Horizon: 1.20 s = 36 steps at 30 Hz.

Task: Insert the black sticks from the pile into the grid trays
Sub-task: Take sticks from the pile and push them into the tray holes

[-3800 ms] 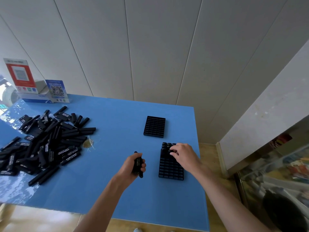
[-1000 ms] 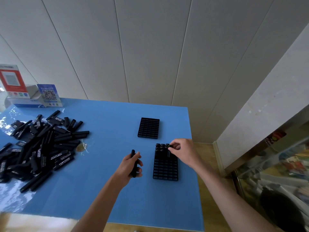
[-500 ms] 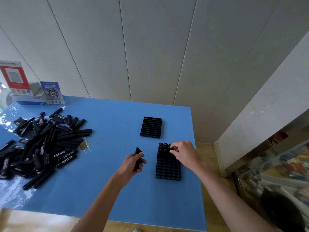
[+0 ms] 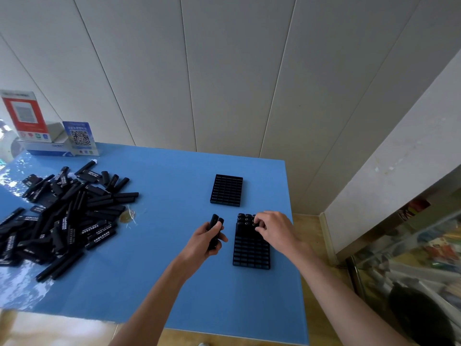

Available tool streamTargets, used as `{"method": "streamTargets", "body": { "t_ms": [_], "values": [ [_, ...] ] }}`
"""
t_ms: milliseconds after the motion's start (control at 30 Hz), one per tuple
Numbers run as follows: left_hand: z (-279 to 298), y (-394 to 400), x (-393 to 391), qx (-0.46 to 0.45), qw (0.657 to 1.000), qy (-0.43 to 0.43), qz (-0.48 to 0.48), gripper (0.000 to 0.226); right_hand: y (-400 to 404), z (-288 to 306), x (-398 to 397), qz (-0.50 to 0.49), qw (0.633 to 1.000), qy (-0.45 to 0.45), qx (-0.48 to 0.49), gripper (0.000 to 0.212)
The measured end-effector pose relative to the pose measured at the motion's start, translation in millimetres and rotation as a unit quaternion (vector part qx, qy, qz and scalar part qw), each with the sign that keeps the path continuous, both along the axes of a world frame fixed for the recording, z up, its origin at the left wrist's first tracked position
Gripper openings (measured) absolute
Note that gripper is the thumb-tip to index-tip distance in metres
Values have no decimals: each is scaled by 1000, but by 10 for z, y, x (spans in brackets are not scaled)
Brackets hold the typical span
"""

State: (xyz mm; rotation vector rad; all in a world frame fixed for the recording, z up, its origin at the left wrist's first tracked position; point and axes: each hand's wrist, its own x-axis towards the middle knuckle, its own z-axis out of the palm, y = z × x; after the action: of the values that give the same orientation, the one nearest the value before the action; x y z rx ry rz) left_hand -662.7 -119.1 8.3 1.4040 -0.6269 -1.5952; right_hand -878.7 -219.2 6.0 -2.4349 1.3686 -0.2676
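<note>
Seating a stick in the near grid tray (image 4: pixel 251 250): right hand (image 4: pixel 275 229) is curling over the tray's 12 o'clock end, fingertips pinching at what looks like a stick going into a cell beside the few already standing upright there. Left hand (image 4: pixel 204 242) is gripping two spare black sticks (image 4: pixel 215 228) just at the tray's 9 o'clock. Pile (image 4: pixel 62 216) is lying well apart at 9 o'clock on the blue table (image 4: pixel 162 283); second tray (image 4: pixel 226 190) is sitting unfilled at 12 o'clock. To do it well, probably: keeping the stick vertical, pressing straight down, filling row by row, feeding spares across from the left.
</note>
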Motion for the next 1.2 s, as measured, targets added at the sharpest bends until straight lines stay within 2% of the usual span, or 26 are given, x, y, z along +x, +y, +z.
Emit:
{"method": "streamTargets", "body": {
  "t_ms": [100,200,267,367,467,600,767,867,1033,1133,1200],
  "values": [
    [30,-7,-19,-19,999,-32,-24,38,-13,80,24,-15,1000,-9,3,7],
    [59,-29,-72,-35,997,-47,-41,38,-29,222,65,-41,995,-88,22,7],
    [69,-50,-109,-34,998,-43,-39,37,-29,327,107,-41,988,-143,49,7],
    [69,-96,-159,-10,999,-9,-30,30,-14,426,187,-23,979,-180,96,9],
    [67,-126,-206,-2,1000,8,-26,27,12,433,244,0,979,-175,103,13],
    [97,-127,-255,-25,998,-42,-30,29,44,413,247,17,982,-158,100,18],
    [71,-138,-306,-42,996,-67,-29,31,113,391,269,71,992,-100,31,29],
    [64,-133,-344,-40,996,-71,-30,29,124,397,268,83,992,-94,20,25],
    [41,-122,-320,-40,987,-156,1,27,75,359,159,54,994,-66,64,17],
    [33,-121,-249,-46,982,-180,30,21,61,329,54,21,992,-80,94,17],
    [20,-122,-208,-54,973,-225,13,20,68,322,2,-6,988,-101,118,20]
  ]
}}
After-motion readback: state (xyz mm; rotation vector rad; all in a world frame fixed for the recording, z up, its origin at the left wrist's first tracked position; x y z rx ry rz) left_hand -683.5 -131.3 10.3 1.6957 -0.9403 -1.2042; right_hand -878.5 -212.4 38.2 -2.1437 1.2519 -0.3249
